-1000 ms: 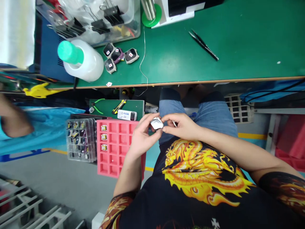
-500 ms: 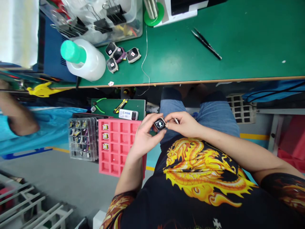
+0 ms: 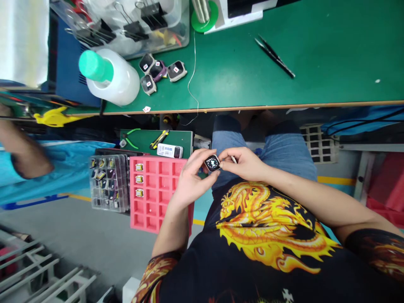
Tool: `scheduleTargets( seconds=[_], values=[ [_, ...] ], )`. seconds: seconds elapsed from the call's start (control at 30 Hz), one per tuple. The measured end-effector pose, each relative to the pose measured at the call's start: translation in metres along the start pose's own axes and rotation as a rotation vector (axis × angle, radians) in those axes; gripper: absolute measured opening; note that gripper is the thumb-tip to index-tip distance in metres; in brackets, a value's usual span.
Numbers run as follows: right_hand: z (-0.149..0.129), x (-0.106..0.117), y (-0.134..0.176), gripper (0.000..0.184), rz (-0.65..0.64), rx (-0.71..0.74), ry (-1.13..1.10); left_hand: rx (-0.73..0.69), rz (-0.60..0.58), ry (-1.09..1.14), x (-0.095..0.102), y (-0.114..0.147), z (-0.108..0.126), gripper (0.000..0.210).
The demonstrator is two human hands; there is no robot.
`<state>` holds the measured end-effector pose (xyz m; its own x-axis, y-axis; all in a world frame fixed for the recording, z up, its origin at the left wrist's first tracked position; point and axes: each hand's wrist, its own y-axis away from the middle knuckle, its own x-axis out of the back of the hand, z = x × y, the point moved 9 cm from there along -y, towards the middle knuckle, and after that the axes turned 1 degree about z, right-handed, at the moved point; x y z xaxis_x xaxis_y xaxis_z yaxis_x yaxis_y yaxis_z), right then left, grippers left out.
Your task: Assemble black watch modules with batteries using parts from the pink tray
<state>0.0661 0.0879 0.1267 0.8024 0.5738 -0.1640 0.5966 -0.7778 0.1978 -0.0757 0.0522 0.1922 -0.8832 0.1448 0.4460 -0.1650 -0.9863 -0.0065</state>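
A smartwatch without a strap, its dark screen lit with a white dial, is gripped at the edges between the thumb and fingers of my left hand. My right hand is closed in a pinch, its fingertips touching the watch's right side. A small white stick-like thing pokes out between the right hand's fingers; most of it is hidden. Left of my hands lies a pink compartment tray with several small watch parts in its left column.
On the green bench are tweezers, several watch cases, a white bottle and a solder spool. A yellow cutter and a clear parts box lie lower left. A co-worker's arm shows at left.
Both hands keep the same hold on the watch, which is turned very slightly. The whole view has shifted a little; nothing else visibly differs.
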Motion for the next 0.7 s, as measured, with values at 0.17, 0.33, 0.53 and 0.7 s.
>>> scheduleTargets(
  seconds=[0.17, 0.33, 0.53, 0.7],
  values=[
    [0.003, -0.002, 0.0, 0.023, -0.016, -0.014, -0.017, 0.02, -0.025, 0.023, 0.0, 0.001, -0.002, 0.057],
    [0.004, -0.001, -0.002, 0.023, -0.016, -0.034, -0.046, 0.073, -0.065, 0.08, 0.0, 0.003, -0.007, 0.058],
    [0.005, 0.0, -0.003, 0.025, -0.012, -0.07, -0.071, 0.168, -0.102, 0.281, -0.002, 0.007, -0.016, 0.06],
    [0.007, -0.001, -0.002, 0.025, -0.021, -0.121, -0.107, 0.194, -0.114, 0.357, -0.002, 0.008, -0.018, 0.057]
  ],
)
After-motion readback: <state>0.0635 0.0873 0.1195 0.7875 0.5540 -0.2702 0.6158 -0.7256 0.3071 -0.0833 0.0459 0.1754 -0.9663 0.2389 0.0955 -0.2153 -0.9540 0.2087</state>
